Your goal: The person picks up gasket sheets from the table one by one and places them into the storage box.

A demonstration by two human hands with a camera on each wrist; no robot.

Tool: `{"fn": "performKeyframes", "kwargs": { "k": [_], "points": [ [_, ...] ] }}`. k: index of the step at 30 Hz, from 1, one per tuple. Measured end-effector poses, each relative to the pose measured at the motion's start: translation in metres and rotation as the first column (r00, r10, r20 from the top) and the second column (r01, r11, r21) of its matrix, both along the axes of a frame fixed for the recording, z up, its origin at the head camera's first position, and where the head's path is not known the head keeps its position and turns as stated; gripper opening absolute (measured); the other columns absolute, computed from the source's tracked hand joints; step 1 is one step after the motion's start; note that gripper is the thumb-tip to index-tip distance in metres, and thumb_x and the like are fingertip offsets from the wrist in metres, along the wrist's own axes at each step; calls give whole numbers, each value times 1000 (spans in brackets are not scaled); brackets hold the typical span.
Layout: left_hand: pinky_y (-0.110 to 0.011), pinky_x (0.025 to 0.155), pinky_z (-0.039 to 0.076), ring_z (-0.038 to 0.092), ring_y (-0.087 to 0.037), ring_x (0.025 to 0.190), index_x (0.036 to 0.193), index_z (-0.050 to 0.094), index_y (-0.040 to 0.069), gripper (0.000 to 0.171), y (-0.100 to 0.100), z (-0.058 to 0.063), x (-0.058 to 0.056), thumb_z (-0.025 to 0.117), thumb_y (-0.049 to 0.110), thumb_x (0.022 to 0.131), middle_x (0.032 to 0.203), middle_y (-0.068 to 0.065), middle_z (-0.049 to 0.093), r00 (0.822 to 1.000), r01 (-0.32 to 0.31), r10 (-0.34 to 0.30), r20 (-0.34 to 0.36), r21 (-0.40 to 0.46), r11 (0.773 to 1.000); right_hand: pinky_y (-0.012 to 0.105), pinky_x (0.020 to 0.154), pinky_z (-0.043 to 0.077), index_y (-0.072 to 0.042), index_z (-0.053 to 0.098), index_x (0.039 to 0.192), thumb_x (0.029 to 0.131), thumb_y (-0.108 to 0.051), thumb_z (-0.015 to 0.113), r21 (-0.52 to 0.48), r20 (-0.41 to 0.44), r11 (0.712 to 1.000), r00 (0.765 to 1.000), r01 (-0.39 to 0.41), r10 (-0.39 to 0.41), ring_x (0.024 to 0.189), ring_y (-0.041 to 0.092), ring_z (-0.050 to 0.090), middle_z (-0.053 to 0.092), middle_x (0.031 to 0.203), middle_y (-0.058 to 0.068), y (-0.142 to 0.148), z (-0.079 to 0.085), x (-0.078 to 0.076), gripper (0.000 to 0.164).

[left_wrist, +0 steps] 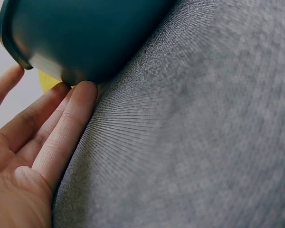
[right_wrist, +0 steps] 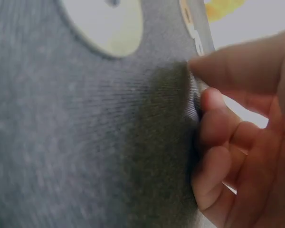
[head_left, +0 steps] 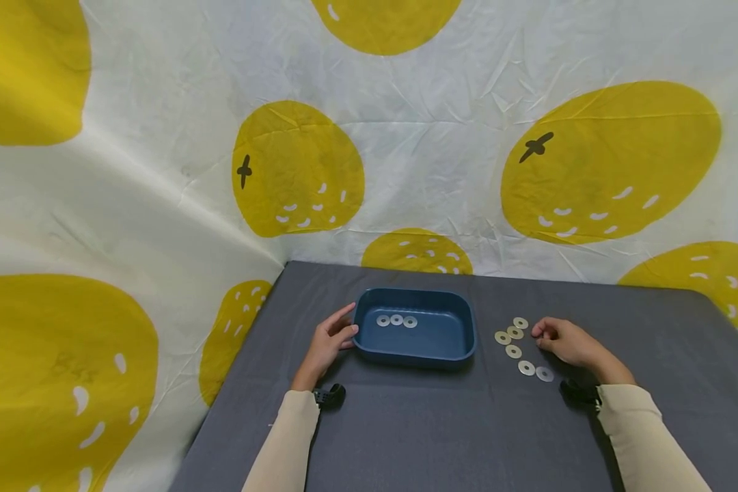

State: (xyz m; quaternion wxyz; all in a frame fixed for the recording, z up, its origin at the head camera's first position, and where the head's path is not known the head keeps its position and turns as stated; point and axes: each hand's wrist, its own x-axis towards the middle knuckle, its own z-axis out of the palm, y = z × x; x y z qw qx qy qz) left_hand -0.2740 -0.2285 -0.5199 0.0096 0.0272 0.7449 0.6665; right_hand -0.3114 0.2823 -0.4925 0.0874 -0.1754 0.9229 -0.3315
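Observation:
My left hand (head_left: 326, 347) is at the left end of a blue rectangular tray (head_left: 413, 352), its thumb at the rim. In the left wrist view, straight fingers (left_wrist: 61, 137) touch the tray's outer side (left_wrist: 85, 42) low down, close to the cloth. Three flat washers (head_left: 396, 320) lie in a row inside the tray. My right hand (head_left: 568, 342) rests low over the table, right of several loose washers (head_left: 513, 351). Its fingers (right_wrist: 213, 166) are curled in, and nothing shows between the fingertips. A pale washer (right_wrist: 107, 28) lies near them in the right wrist view.
Dark grey cloth (head_left: 406, 437) covers the table. Behind it and along the left hangs a white sheet (head_left: 430, 178) printed with yellow fruit. Black wrist straps with cameras (head_left: 330, 396) sit at both sleeve cuffs.

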Motion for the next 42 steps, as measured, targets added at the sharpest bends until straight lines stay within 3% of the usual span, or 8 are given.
{"fn": "performKeyframes", "kwargs": {
  "k": [7,11,16,20,24,31,37,42],
  "points": [
    [-37,89,62,64,-29,120,151,52,27,54,-1,-2,0,69,27,100,142,-19,60,1000,10,-10,14,0,1000,24,60,43,-3,65,99,93,-19,75,-51,88,994,991,-101,105,66,4,50,58,81,2,-7,12,15,19],
    [-41,92,61,63,-31,123,154,49,22,57,-2,1,0,68,23,100,145,-22,57,999,24,-24,27,6,1000,24,61,42,-9,66,95,85,-27,84,22,41,990,989,-142,141,69,4,49,57,83,0,-12,13,22,27],
    [-47,95,60,62,-35,124,155,47,18,58,-1,17,5,67,20,101,144,-23,57,998,53,-54,33,14,998,25,66,41,-15,67,89,77,-31,90,130,-36,984,992,-118,123,77,6,48,58,85,-3,-19,10,27,31],
    [-48,94,60,62,-37,123,154,49,15,57,0,28,11,67,18,100,142,-25,58,998,58,-58,21,24,998,26,66,42,-13,67,89,77,-29,90,131,-34,985,992,-113,119,76,7,49,59,85,-2,-21,9,28,31],
    [-47,94,60,62,-37,123,154,49,15,57,1,28,13,68,19,100,142,-25,58,998,56,-56,17,35,998,25,66,42,-10,66,90,78,-25,89,113,-17,986,992,-126,129,76,7,49,60,85,-1,-22,8,28,30],
    [-44,93,60,65,-23,116,153,49,15,57,0,27,12,68,20,100,143,-25,58,998,65,-65,20,24,998,24,65,42,-8,65,91,78,-22,88,80,-5,986,989,-145,146,74,4,49,59,84,-2,-25,7,29,30],
    [-41,91,61,63,-37,122,154,48,13,59,1,24,13,68,20,100,141,-26,58,998,70,-70,3,41,997,23,59,40,-11,63,93,81,-15,86,66,-66,981,980,-183,187,66,-2,46,55,75,-7,-30,8,35,26],
    [-46,93,60,65,-28,118,154,48,12,59,1,24,14,69,20,100,141,-26,58,998,65,-65,-3,25,998,22,57,41,-12,66,97,86,-5,77,101,-109,974,971,-203,213,60,-2,46,55,70,-10,-37,18,40,17]
  ]
}}
